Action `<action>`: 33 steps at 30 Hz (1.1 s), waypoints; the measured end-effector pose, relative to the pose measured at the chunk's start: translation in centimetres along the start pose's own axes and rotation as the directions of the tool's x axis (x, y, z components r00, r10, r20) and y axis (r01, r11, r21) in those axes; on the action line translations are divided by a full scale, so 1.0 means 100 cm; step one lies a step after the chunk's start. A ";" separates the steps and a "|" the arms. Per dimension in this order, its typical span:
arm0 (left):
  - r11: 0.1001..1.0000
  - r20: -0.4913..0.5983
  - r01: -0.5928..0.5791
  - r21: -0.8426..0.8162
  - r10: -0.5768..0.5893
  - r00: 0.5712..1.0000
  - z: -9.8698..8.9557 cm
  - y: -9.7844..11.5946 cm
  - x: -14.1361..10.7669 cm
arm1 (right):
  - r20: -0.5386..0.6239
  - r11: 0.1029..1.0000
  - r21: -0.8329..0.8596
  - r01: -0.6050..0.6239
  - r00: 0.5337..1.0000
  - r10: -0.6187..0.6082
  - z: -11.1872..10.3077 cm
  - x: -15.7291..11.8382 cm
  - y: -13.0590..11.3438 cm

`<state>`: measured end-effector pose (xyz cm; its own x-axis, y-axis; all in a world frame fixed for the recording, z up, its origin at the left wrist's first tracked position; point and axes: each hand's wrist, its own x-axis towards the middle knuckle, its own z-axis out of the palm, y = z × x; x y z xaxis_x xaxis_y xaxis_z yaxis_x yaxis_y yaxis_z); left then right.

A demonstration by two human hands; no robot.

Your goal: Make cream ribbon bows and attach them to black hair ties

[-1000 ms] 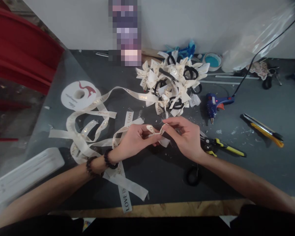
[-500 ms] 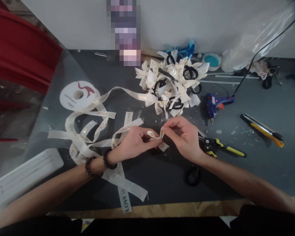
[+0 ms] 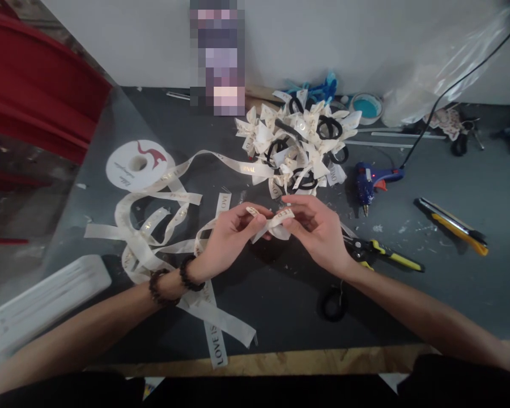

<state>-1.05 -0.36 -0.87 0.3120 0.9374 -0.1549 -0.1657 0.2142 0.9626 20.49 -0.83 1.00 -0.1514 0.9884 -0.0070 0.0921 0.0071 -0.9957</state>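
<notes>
Between the fingertips of both hands, above the dark grey tabletop (image 3: 276,317): one cream ribbon piece (image 3: 277,224), looped, gold lettering showing. Left hand (image 3: 226,241) pinches its left part, thumb against the curled fingers; right hand (image 3: 318,229) has thumb and fingers closed on the right loop, some tips hidden behind. Just beyond the fingers: pile of cream ribbon bows (image 3: 261,136) with black hair ties (image 3: 329,127) mixed in. Right of the fingers, by the wrist: black-and-yellow pliers (image 3: 397,260), partly covered by the hand. One loose black hair tie (image 3: 323,303) sits nearer the body, below that wrist. Farther right and beyond: blue glue gun (image 3: 366,180), nozzle toward the wearer; then yellow utility knife (image 3: 461,233), blade end pointing away. Left of the fingers: tangled cream ribbon (image 3: 140,258), part of it under the left forearm, and beyond that the white ribbon spool (image 3: 121,164), flat. Far left, nearer the body: white plastic case (image 3: 51,300). Far side, past the pile: teal tape roll (image 3: 368,107).
</notes>
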 end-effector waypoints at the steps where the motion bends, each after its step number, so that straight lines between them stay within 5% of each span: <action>1: 1.000 0.001 -0.004 -0.019 0.004 1.000 0.000 0.000 0.000 | 0.017 1.000 0.009 0.005 1.000 -0.005 0.000 0.000 0.000; 7: 0.999 -0.008 -0.043 -0.019 0.042 0.999 0.001 0.001 0.001 | -0.005 1.000 -0.004 -0.004 1.000 0.004 0.002 -0.002 -0.003; 11: 0.986 -0.015 -0.114 0.123 0.116 0.993 0.002 0.005 -0.002 | -0.048 0.997 -0.074 0.003 0.999 -0.006 0.002 -0.003 -0.004; 18: 0.935 -0.002 -0.184 0.302 0.194 0.981 0.005 0.014 -0.004 | -0.064 0.930 -0.345 0.125 0.986 -0.156 0.003 -0.008 -0.009; 25: 0.898 -0.021 -0.226 0.377 0.253 0.967 0.008 0.013 -0.006 | -0.027 0.841 -0.466 0.274 0.946 -0.322 0.006 -0.009 -0.010; 33: 0.899 -0.026 -0.253 0.357 0.280 0.960 0.006 0.013 -0.007 | 0.004 0.791 -0.523 0.317 0.929 -0.369 0.005 -0.010 -0.008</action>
<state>-0.92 -0.86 0.63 0.2288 0.9666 0.1155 0.1063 -0.1427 0.9840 20.06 -1.88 1.72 -0.1788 0.9155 0.3605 0.5396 0.3976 -0.7421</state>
